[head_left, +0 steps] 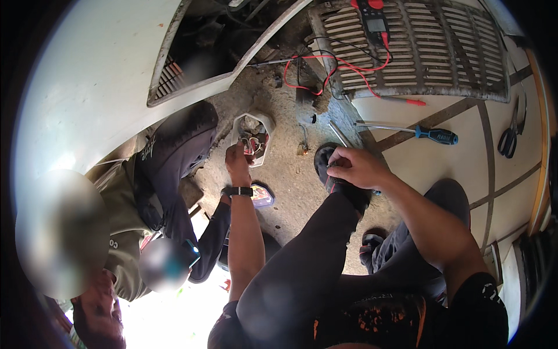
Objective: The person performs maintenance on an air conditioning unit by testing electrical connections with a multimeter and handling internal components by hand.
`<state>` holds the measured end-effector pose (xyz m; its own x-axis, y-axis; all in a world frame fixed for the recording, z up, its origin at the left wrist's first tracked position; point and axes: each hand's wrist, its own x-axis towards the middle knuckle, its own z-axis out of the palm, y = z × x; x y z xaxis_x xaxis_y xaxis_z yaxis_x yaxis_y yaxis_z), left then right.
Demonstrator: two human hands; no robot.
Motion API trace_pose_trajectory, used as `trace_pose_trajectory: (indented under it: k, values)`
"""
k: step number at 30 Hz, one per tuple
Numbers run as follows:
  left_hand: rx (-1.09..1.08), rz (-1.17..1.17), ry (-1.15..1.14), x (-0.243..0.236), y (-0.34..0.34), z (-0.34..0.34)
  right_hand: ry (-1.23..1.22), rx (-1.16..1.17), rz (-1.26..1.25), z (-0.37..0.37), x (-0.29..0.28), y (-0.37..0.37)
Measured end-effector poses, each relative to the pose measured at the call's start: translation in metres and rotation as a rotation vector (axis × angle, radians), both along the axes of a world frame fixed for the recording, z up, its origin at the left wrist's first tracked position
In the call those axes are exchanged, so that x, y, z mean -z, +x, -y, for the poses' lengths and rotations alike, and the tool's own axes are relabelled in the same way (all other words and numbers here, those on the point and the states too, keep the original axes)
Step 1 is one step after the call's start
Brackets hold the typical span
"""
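Where the view begins at the left, one smooth white panel (104, 70) is cut by one angular opening with a worn, stained edge. Below it sits one co-worker in dark fabric trousers (174, 139) and an olive shirt (125, 232), with one phone (193, 253) nearby, its face lit. The person's left hand (237, 166), with one black band (238, 191) at the wrist, reaches down over the near wall of one white, angular container (258, 161); its curled fingertips are at the contents, a loose cluster of red pieces and pale, thin wires (256, 142), but whether they grip any piece cannot be told. Just beyond that wrist lies one shallow, rounded item with a multicoloured face (263, 195). The floor (296, 192) here is rough, stained concrete. One straight metal rod (339, 134) points away from the right hand (361, 167), whose thumb and fingertips are drawn together above one black shoe (322, 160); what they grasp, if anything, cannot be told. Farther off, one red-and-black meter (375, 24) with two flexible leads, one red and one black, rests on one slatted, rust-marked grille (430, 58). On smooth pale tiles (401, 119) lie one screwdriver (436, 135), slim-shafted with a blue-and-black handle, and one pair of scissors (509, 139) with black looped handles.
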<state>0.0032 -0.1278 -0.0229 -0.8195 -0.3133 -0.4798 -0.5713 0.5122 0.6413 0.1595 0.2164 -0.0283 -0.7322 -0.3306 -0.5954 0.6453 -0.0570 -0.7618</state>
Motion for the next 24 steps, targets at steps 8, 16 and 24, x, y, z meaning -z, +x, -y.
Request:
trace_pose_trajectory:
  k: [8, 16, 24]
  values:
    - [-0.086, 0.139, 0.129, -0.004, 0.002, -0.007, -0.104, 0.075, 0.078, 0.005, 0.011, 0.011]
    - [0.046, 0.068, 0.034, 0.016, 0.012, 0.018, -0.312, 0.1, 0.149, 0.007, 0.016, 0.013]
    - [0.033, 0.014, -0.168, 0.016, 0.025, -0.015, -0.426, 0.104, 0.243, 0.005, 0.027, 0.021]
